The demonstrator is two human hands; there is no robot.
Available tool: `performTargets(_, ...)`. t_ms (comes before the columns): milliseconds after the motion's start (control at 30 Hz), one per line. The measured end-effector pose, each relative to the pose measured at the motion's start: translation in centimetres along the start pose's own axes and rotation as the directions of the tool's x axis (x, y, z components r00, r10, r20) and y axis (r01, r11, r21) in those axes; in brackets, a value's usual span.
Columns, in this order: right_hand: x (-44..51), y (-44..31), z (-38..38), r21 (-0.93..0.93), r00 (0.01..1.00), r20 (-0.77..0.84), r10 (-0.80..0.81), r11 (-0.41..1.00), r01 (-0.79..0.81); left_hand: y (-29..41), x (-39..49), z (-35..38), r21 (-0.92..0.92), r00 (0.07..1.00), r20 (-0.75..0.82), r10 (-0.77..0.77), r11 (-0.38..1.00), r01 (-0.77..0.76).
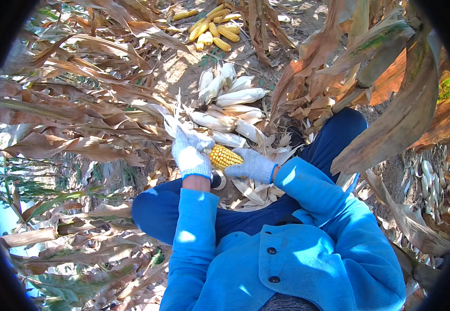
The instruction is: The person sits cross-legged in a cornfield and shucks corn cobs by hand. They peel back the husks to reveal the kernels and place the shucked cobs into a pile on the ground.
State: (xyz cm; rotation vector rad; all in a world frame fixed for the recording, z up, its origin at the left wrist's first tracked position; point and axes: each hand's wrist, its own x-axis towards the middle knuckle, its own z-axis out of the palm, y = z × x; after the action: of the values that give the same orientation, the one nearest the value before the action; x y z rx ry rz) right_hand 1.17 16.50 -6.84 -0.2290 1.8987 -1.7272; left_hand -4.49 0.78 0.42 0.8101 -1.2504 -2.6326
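Observation:
Between my two gloved hands is an ear of corn (225, 157), its yellow kernels bare toward the right. My left hand (192, 151), in a white knit glove, grips the husk end of this ear, and pale husk leaves (170, 118) stick out beyond the fingers. My right hand (251, 165), gloved in grey-white knit with a blue cuff edge, holds the bare kernel end. Just past my hands lies a heap of ears in pale dry husks (240, 97). Loose stripped husks (254, 194) lie on the ground between my bent legs.
Farther out, a pile of husked yellow ears (213, 29) rests on bare soil (174, 74). Dry corn leaves (89, 112) crowd the left side. Large brown leaves (396, 109) hang close on the right, over my knee (343, 124). More pale husks (429, 182) lie at far right.

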Motion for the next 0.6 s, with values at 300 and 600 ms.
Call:
performTargets(300,0.5,2.7,3.3,0.465,0.925,0.165,0.344,0.799,-0.380,1.3,-0.6,3.7,0.090,0.980,0.162,-0.113,0.991,0.100)
performTargets(600,4.5,14.6,0.7,0.541,0.755,-0.241,0.609,0.731,-0.416,4.0,-2.4,-3.5,0.189,0.410,0.599,-0.687,-0.377,-0.907)
